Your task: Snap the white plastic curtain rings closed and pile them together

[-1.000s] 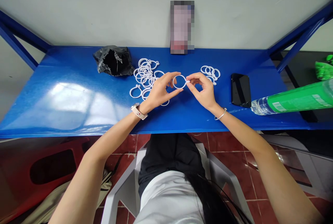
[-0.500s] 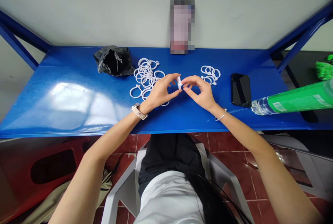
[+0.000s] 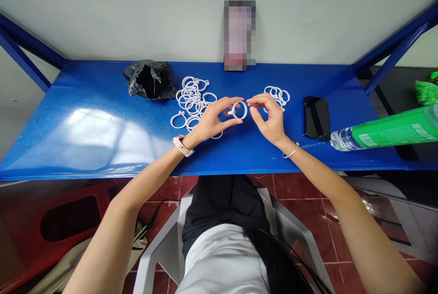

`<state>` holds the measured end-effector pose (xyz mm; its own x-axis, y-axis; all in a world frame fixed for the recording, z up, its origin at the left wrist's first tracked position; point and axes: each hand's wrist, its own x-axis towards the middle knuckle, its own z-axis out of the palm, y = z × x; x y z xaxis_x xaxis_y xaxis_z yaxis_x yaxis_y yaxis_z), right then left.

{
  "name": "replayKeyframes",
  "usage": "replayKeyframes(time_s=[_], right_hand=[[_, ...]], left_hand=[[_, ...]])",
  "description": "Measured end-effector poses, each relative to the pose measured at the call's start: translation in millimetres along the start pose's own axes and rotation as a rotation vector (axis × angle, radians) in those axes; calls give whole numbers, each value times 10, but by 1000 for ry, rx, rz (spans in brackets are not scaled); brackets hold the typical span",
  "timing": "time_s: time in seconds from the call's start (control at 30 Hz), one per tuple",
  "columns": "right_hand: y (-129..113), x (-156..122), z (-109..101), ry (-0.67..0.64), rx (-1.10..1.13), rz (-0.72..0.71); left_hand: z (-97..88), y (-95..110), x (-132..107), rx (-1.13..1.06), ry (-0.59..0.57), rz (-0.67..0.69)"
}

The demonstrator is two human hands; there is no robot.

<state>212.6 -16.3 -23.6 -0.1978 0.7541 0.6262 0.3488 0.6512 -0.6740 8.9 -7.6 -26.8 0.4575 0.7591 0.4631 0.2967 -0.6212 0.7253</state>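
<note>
Blue metal bench against a pale wall; I sit at its front edge on a white plastic chair, red tile below.

Left hand: thumb and forefinger closed on a white plastic ring, held up off the bench near mid-span so its face is turned toward me and the clasp end points right. Pinching it by the left arc leaves the rest free to work on.

Right hand: fingers curled, thumb and forefinger pinched together just beside the ring's right side. Whether they touch the ring, I cannot tell; nothing else is in that hand.

Big pile of rings lies behind my left hand, toward the back edge, within easy reach. Small pile of rings lies behind my right hand, kept well apart from the big one, likely so the two lots do not mix.

Black plastic bag, mouth open, sits left of the big pile near the back edge. Black phone lies flat further right, out of the working area. Green-labelled bottle lies on its side at the right end of the bench.
</note>
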Motion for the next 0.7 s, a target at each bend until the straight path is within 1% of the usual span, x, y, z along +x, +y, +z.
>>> replayKeyframes(time_s=[0.07,0.2,0.37,0.5,0.6,0.7], right_hand=[[13,6,-4,14,22,40],[27,-3,13,-65,134,152],[57,-9,36,-151,275,246],[108,12,27,-139,330,288],[128,45,-20,-43,223,271],[148,87,-101,85,-61,198]], left_hand=[[-9,21,4,-55,-8,-19],[-19,27,6,-103,-8,-35],[-15,0,3,-65,-6,-41],[7,-44,1,9,-13,-22],[14,-93,-4,162,22,-8],[9,-163,-23,387,71,-40]])
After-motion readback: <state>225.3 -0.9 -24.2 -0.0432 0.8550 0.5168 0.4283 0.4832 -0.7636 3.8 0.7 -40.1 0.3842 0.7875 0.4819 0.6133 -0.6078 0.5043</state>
